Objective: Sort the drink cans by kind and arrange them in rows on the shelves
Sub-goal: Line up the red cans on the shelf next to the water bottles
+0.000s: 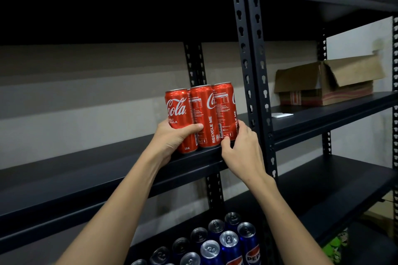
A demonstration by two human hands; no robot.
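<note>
Both hands bracket a cluster of red cola cans (201, 117) at the shelf's (86, 170) front edge: left hand (175, 137) curls around the end can, right hand (241, 146) pinches the opposite one. This looks like the placing step; next, push them back into a straight row, apart from the blue cans (217, 245) on the shelf below.

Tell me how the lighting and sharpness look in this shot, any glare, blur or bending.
Head view: dim overall, with the underside of the upper shelf nearly black; soft highlights streak the red cans, whose print stays sharp; the cardboard box at far right looks smeared and soft; the wide lens bows the shelf edges and tilts the upright post; the blue cans below catch glare on their lids.
</note>
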